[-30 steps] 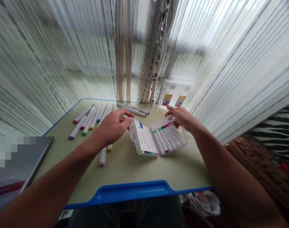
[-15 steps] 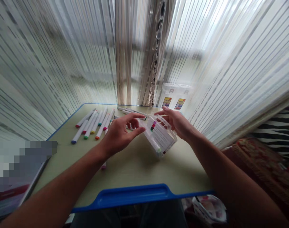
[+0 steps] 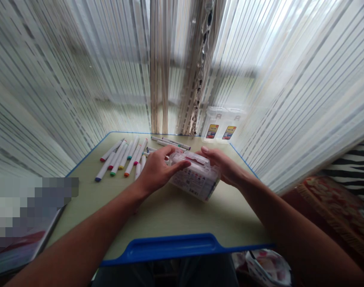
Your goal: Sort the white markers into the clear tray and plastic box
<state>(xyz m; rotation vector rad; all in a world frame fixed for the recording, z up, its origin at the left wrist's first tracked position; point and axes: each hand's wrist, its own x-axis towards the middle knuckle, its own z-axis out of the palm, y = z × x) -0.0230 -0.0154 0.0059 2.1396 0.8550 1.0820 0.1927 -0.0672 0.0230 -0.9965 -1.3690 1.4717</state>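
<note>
A clear plastic case (image 3: 195,179) with a handle and a printed label is held tilted above the table between both hands. My left hand (image 3: 164,165) grips its left end, thumb over the top near the handle. Around its right end my right hand (image 3: 222,163) is closed, with some fingers hidden behind the case. White markers with coloured caps (image 3: 119,155) lie in a group left of my left hand. Several thinner pens (image 3: 176,143) rest behind the case.
Two clear cases with yellow labels (image 3: 212,131) stand at the table's back right, against the striped curtain (image 3: 124,79). The table (image 3: 170,219) has a blue front tray (image 3: 172,246). A basket (image 3: 268,265) is below, right.
The case has turned, so its printed side now faces me instead of the markers inside. My left hand has closed on its left end, where its fingers were apart before.
</note>
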